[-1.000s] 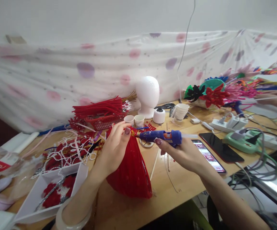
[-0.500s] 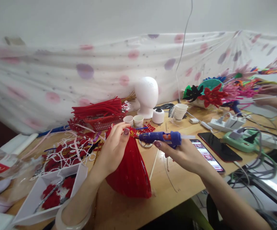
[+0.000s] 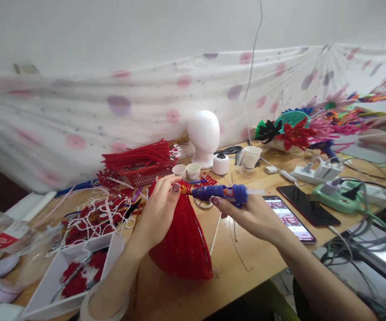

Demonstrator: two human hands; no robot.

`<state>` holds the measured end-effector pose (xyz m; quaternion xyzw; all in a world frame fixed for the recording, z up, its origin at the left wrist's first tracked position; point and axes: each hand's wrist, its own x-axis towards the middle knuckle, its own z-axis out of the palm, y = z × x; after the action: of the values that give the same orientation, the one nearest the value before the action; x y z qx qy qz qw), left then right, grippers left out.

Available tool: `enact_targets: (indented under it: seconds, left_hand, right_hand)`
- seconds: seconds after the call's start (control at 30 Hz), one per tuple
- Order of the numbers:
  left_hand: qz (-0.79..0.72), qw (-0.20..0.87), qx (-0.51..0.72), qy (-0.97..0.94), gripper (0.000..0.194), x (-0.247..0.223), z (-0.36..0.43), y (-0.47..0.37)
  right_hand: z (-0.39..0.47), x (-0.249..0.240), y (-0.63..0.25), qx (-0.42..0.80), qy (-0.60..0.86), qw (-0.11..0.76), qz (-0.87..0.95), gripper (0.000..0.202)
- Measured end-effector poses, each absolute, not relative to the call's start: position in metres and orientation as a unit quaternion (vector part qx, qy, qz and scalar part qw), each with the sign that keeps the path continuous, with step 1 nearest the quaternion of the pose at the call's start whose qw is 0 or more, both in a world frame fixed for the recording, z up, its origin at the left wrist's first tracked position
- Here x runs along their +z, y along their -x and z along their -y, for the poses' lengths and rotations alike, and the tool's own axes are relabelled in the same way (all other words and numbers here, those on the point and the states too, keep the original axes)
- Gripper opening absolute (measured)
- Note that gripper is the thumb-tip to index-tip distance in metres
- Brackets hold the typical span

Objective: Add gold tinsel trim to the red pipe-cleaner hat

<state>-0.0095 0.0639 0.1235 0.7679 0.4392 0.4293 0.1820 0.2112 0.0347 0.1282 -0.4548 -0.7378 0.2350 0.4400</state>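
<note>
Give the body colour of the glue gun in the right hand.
The glue gun in the right hand is blue; best seen in the head view.

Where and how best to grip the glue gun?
Grip the glue gun by its rear, probably from the right, as the right hand does: it sits roughly level, its narrow nozzle pointing toward the left hand, so that end is better avoided.

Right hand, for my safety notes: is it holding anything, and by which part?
The right hand holds the glue gun by its handle, which it mostly hides.
</note>
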Motion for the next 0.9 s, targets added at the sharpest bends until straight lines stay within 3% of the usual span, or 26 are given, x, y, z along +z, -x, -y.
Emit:
enact_targets:
  seconds: [0.9]
  left_hand:
    - [-0.446, 0.19, 0.419, -0.768, 0.073, 0.127, -0.063, 0.008]
  right_hand:
    - [-0.004, 0.133, -0.23, 0.259, 0.46, 0.356, 0.771, 0.032]
